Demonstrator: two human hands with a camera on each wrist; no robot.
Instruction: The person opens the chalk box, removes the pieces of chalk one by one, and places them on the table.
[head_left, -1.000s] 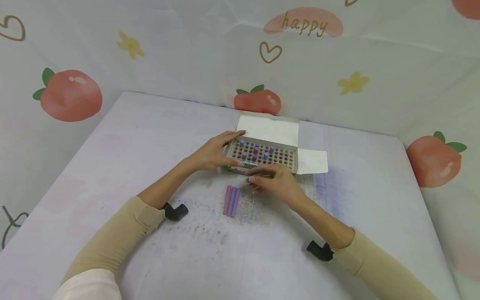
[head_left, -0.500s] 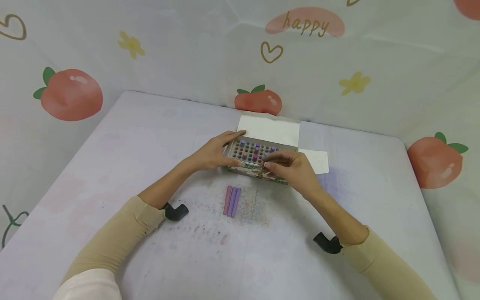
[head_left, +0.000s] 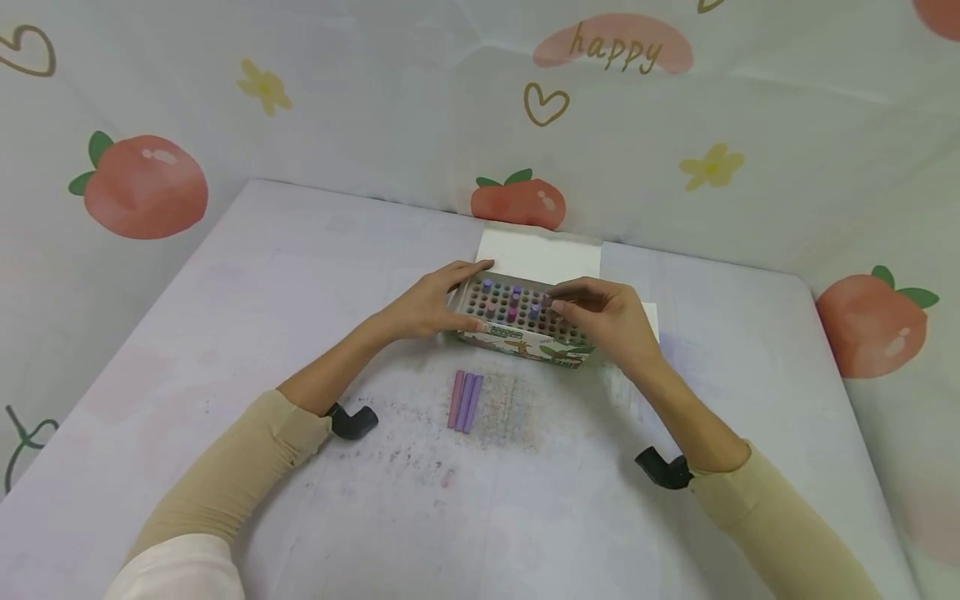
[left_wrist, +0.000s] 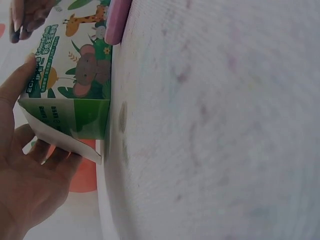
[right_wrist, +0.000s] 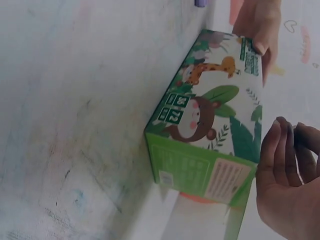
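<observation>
An open cardboard chalk box [head_left: 517, 343] has a lid of holes, with several purple, pink and blue chalk sticks standing up from it. My left hand [head_left: 426, 307] holds its left end, thumb on the front edge and fingers at the back, around the side flap [left_wrist: 60, 137] in the left wrist view. Over the right part of the holes, my right hand [head_left: 617, 323] pinches the end of a chalk stick [head_left: 547, 299]; the fingers partly hide it. In the right wrist view the fingertips sit just above the box's printed side [right_wrist: 210, 105].
In front of the box lie a pink chalk stick [head_left: 455, 400] and two purple ones, side by side on the white tablecloth [head_left: 360, 517]. Chalk smudges mark the cloth around them. The raised lid flap [head_left: 538, 252] stands behind the box, near a fruit-printed backdrop [head_left: 405, 100].
My right hand has moved from in front of the box up and right, onto the standing chalk sticks. The left hand keeps its place, and the three loose sticks have not moved.
</observation>
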